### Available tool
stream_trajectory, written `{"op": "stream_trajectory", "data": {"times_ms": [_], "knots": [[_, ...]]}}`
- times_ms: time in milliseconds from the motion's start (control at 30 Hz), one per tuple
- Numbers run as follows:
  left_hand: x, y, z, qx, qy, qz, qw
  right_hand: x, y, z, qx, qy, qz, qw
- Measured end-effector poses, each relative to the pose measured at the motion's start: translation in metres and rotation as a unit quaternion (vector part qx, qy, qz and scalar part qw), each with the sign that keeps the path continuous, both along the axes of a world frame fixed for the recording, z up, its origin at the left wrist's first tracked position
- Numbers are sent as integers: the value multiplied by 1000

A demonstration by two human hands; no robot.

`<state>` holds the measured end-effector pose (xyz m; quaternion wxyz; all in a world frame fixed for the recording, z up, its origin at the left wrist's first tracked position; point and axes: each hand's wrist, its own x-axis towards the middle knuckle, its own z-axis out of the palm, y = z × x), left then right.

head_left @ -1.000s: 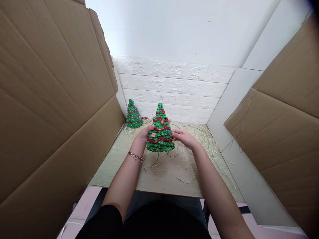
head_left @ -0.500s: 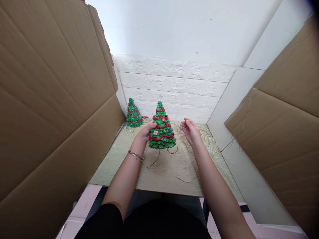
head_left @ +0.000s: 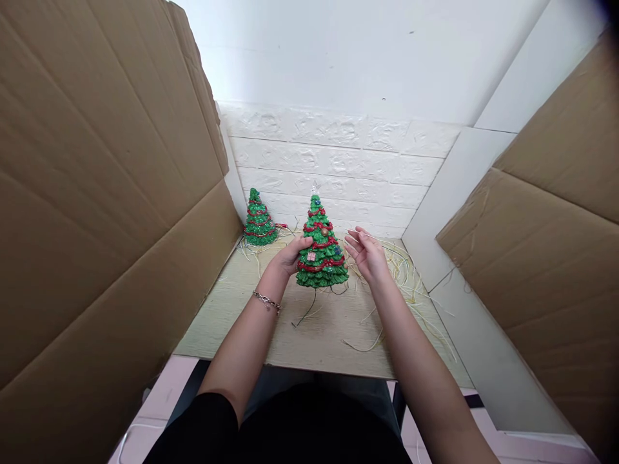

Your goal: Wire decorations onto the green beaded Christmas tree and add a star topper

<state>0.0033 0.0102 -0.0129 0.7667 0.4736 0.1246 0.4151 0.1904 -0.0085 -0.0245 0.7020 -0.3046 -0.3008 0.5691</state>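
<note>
My left hand (head_left: 289, 253) grips a small green Christmas tree figurine (head_left: 322, 254) from its left side, thumb on the front. The tree is upright above the table, with red garlands, a pink gift and a clear star on top. Thin dark wires (head_left: 305, 309) hang from under its base. Just right of the tree is my right hand (head_left: 368, 254), apart from it. Thumb and forefinger pinch a thin pale wire (head_left: 351, 231), whose end points toward the tree. The other fingers are loosely curled.
A second green tree figurine (head_left: 260, 219), with no star visible, stands at the back left beside a red-tipped lead (head_left: 281, 225). Loose white and yellow wires (head_left: 406, 277) spread over the table's (head_left: 329, 351) right side. Cardboard sheets (head_left: 111, 193) flank both sides; a white brick-pattern wall (head_left: 333, 154) stands behind.
The held tree and my left hand have shifted slightly to the right. My right hand has come a little left, closer to the tree, with its fingers slightly more spread.
</note>
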Motion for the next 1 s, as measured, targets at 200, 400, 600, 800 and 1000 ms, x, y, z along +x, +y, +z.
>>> {"op": "stream_trajectory", "data": {"times_ms": [200, 400, 600, 800, 1000], "knots": [[1, 1, -2, -8, -6, -10, 1000, -5, 1, -2, -8, 4, -24, 1000], [2, -5, 2, -2, -18, -24, 1000, -5, 4, -3, -11, 37, -53, 998], [4, -8, 1, 20, -20, -62, 998, -5, 3, -3, -1, 45, -31, 999], [3, -9, -1, 23, -25, -66, 997, -3, 7, -6, -26, 71, -57, 995], [1, -12, -1, 23, -15, -86, 996, -1, 9, -8, -45, 78, -75, 993]]}}
